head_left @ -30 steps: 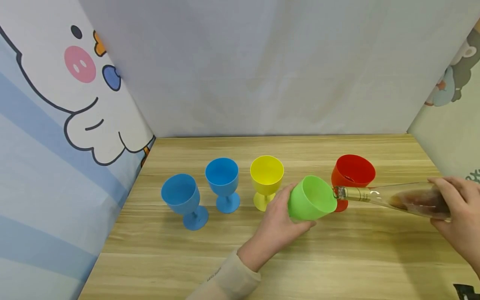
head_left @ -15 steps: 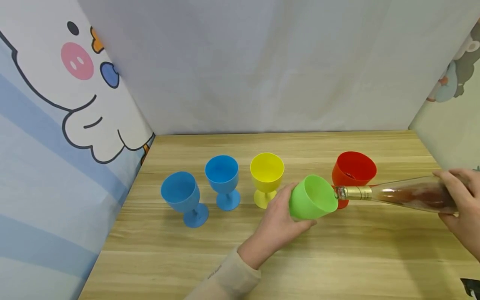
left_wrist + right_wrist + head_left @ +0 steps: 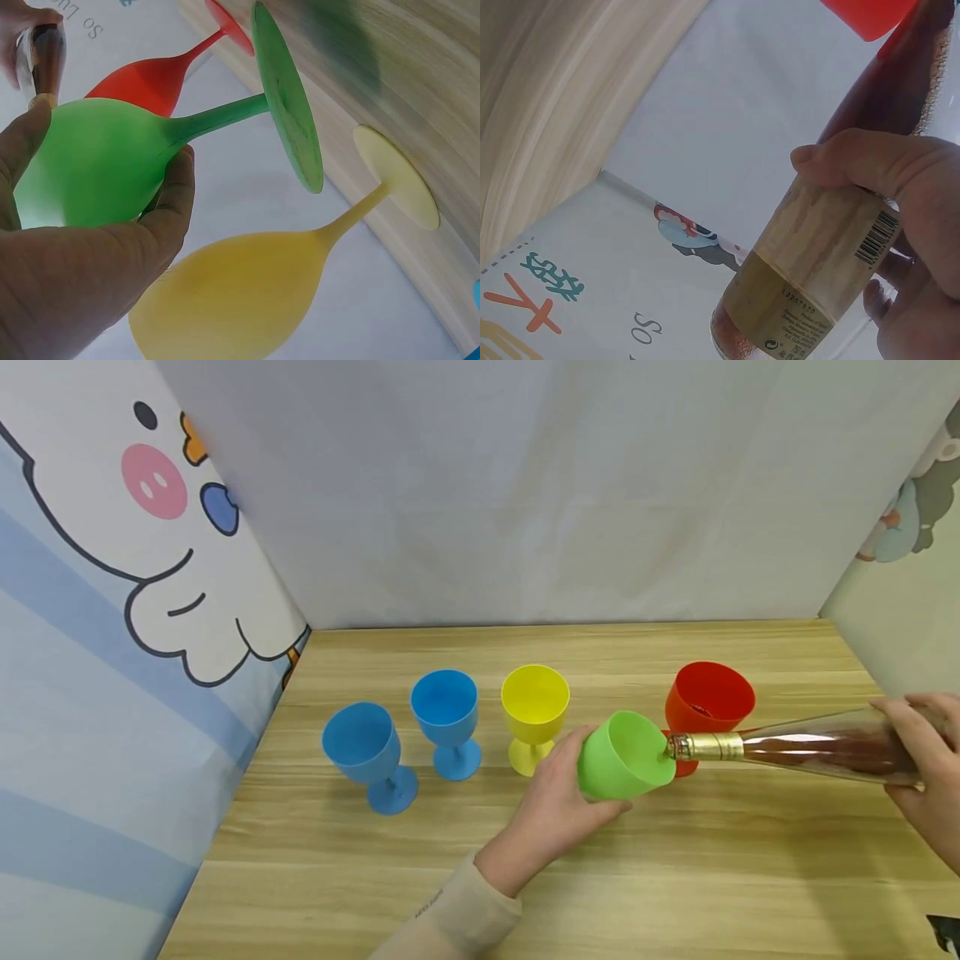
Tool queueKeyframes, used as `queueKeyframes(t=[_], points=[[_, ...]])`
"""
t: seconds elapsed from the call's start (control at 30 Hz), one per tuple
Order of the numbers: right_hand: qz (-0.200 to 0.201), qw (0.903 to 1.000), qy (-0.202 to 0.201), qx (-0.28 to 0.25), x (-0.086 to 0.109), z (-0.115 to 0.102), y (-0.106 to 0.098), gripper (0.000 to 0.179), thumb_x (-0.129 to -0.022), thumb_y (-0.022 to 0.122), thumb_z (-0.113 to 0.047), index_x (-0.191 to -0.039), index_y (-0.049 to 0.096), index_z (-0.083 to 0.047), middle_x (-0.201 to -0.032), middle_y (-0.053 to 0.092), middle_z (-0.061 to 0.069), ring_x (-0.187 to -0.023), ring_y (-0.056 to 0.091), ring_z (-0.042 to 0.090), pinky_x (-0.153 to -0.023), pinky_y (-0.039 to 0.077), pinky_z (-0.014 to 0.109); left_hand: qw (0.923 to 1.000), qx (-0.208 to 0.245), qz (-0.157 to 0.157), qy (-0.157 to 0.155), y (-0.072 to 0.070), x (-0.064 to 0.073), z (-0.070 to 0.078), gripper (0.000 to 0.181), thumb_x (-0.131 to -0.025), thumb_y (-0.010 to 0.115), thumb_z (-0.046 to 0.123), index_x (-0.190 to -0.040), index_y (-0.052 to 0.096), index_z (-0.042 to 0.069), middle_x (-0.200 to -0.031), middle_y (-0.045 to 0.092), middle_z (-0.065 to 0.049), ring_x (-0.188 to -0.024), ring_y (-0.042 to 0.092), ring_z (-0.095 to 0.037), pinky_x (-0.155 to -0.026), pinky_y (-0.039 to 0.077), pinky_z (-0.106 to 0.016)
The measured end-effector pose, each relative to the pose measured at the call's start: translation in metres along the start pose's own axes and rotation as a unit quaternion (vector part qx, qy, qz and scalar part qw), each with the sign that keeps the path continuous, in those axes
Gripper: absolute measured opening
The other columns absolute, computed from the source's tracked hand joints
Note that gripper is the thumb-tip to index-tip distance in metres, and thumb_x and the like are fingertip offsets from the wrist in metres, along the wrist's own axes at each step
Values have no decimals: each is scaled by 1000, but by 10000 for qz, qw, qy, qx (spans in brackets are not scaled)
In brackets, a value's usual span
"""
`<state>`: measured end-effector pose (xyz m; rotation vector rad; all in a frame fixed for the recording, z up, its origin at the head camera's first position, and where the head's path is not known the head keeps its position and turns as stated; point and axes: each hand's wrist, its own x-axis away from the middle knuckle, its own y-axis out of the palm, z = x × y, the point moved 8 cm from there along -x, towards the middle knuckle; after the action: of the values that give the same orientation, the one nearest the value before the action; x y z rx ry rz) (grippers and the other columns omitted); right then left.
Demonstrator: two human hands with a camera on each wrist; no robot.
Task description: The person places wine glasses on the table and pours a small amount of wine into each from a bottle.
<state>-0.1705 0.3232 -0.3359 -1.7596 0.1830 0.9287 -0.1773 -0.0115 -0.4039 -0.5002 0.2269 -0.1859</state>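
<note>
My left hand [image 3: 558, 814] grips a green plastic goblet [image 3: 618, 764] by its bowl. The goblet tilts to the right, and its foot is off the table in the left wrist view. My right hand [image 3: 930, 768] holds a clear glass bottle [image 3: 817, 747] with reddish-brown liquid inside, lying almost level. The bottle's gold-wrapped neck [image 3: 705, 747] points left, its mouth right at the goblet's rim. A paper label [image 3: 817, 255] with a barcode shows near the bottle's base in the right wrist view. Thumb and fingers wrap around the bottle there.
A red goblet [image 3: 701, 697] stands behind the bottle neck, with a little dark liquid in it. A yellow goblet [image 3: 535, 702] stands behind my left hand. Two blue goblets [image 3: 444, 702] stand farther left on the wooden table [image 3: 300, 877]. A pale wall [image 3: 555, 493] closes the back.
The right hand and bottle have shifted slightly right and up. Liquid now fills more of the bottle's neck end. The green goblet stays nearly still.
</note>
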Motion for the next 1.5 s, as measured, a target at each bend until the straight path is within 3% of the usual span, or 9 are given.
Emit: queueKeyframes(t=[0.77,1.03,1.5], points=[[29,10000,-18,-56,0,2,-1,102,-40,69,36,-135,53,2,-125,45,41,-116,40,62,-111,28,64,10000,27,-7,-25,1,0,-2,86,-71,95,13,-143,49,17,-130,56,8,-114,53,-12,-98,47,-36],[107,9999,-67,-107,0,1,-3,98,-42,71,36,-133,55,4,-123,47,42,-118,41,62,-113,27,61,9998,35,-104,-144,3,-1,-3,87,-71,95,14,-144,47,17,-131,55,9,-115,52,-10,-99,47,-36],[122,9999,-39,102,0,0,-4,95,-47,65,33,-136,54,1,-127,47,40,-115,42,61,-111,29,63,9999,7,-3,123,2,1,-2,85,-72,95,13,-143,48,15,-130,58,6,-115,54,-11,-99,46,-34]])
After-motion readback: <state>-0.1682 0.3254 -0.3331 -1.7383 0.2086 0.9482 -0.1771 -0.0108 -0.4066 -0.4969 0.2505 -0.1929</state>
